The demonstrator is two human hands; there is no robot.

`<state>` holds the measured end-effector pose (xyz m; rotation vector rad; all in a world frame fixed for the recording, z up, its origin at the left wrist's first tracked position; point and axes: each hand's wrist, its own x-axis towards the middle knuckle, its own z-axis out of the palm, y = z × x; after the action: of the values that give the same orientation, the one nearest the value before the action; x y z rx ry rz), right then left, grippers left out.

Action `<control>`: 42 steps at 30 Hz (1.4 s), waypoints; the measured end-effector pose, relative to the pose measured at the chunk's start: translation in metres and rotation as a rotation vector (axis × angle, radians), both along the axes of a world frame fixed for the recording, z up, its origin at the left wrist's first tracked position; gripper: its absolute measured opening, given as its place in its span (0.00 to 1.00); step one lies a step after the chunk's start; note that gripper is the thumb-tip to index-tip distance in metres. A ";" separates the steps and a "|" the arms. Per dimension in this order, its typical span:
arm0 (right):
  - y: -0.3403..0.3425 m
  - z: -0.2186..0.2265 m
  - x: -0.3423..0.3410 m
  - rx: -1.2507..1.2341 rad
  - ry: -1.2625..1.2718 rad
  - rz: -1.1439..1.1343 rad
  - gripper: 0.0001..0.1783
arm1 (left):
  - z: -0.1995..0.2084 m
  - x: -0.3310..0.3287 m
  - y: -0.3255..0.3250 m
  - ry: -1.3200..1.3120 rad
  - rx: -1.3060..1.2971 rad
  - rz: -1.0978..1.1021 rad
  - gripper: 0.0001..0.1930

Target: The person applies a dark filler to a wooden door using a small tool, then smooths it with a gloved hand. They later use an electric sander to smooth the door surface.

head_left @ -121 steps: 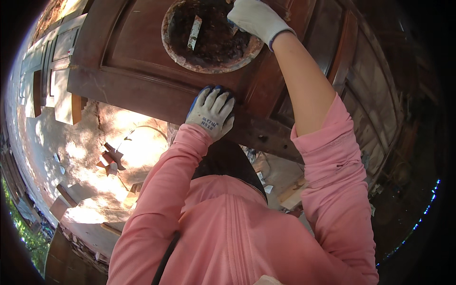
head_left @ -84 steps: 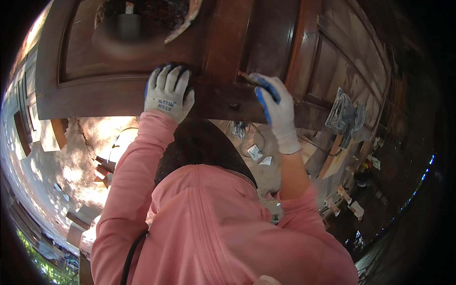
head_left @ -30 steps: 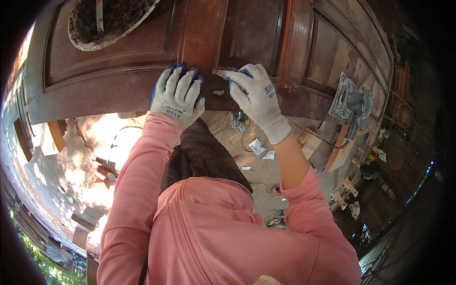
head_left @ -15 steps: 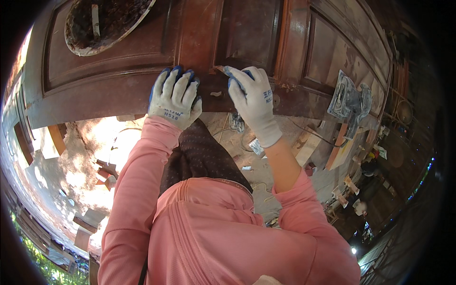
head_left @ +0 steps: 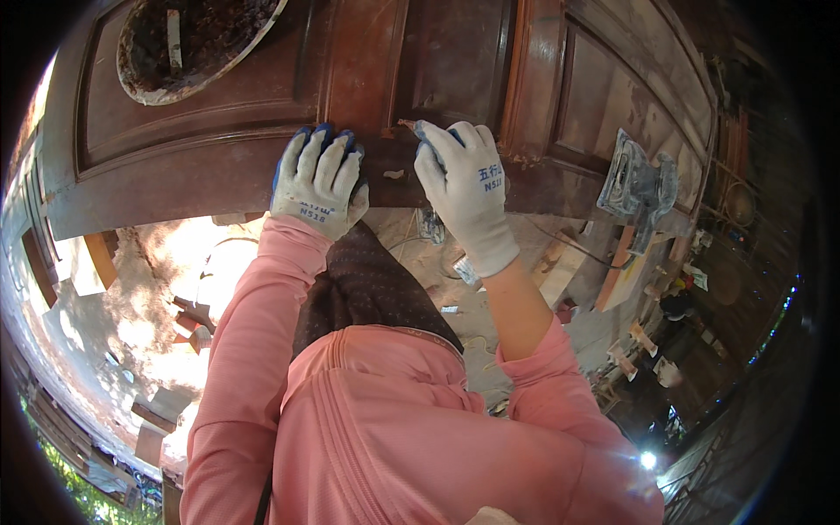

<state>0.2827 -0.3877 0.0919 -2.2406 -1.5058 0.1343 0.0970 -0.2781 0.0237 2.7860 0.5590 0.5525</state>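
A dark reddish-brown panelled wooden door (head_left: 219, 179) lies across in front of me. My left hand (head_left: 317, 179), in a white glove with blue palm coating, rests on its near rail, fingers stretched out flat. To the right, my right hand (head_left: 464, 166), gloved the same way, is closed in a pinch. A small reddish-brown scrap (head_left: 407, 124) sticks out from its fingertips against the moulding of a recessed panel. It looks like folded sandpaper, though most of it is hidden by the fingers. Between my hands, a small pale scrap (head_left: 394, 174) lies on the rail.
A shallow basin (head_left: 131, 87) with dark, crusted contents and a stick sits on the door at far left. Toward the right end rests a dusty power sander (head_left: 643, 188) with a trailing cord. Wood blocks (head_left: 617, 271) and debris lie on the ground below.
Both hands stay at nearly the same spots on the door. My right hand has shifted very slightly left, and the whole view has moved a little.
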 end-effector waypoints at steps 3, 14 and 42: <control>0.003 0.003 0.001 -0.028 -0.021 -0.003 0.11 | -0.001 -0.001 -0.001 -0.005 -0.011 -0.005 0.24; 0.031 0.013 0.006 -0.175 -0.097 0.143 0.06 | 0.004 -0.001 -0.001 0.060 -0.020 0.001 0.22; 0.072 0.044 0.047 -0.563 0.346 0.018 0.19 | 0.003 -0.003 -0.001 0.076 -0.034 -0.007 0.22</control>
<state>0.3300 -0.3155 0.1362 -2.4383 -1.4143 1.0065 0.0945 -0.2793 0.0263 2.7853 0.5690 0.4339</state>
